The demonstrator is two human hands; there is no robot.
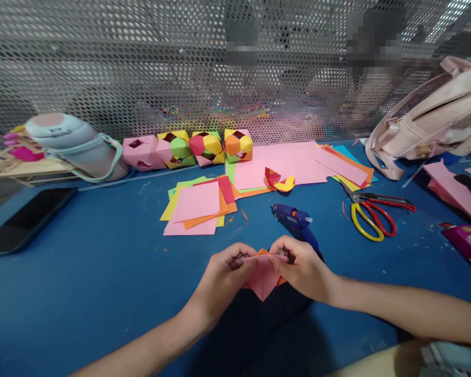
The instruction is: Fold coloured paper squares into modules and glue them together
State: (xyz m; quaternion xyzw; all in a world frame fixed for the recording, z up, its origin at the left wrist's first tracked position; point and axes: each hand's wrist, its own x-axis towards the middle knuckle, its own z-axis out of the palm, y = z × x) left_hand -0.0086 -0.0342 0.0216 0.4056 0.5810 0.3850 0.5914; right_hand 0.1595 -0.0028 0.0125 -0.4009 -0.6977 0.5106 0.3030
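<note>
My left hand (222, 277) and my right hand (302, 267) meet low in the middle of the view, both pinched on a folded pink and orange paper piece (264, 280) held just above the blue table (102, 262). Its pink point hangs down between my wrists. A blue glue gun (294, 219) lies right behind my right hand. A small stack of coloured paper squares (198, 205) lies further back, left of centre.
Several folded paper cubes (188, 146) line the mesh wall. Pink sheets (294, 162), a small red and yellow folded piece (278, 180) and scissors (371, 212) lie to the right, with a pink bag (435, 120). A phone (27, 220) and a bottle (74, 144) are at left.
</note>
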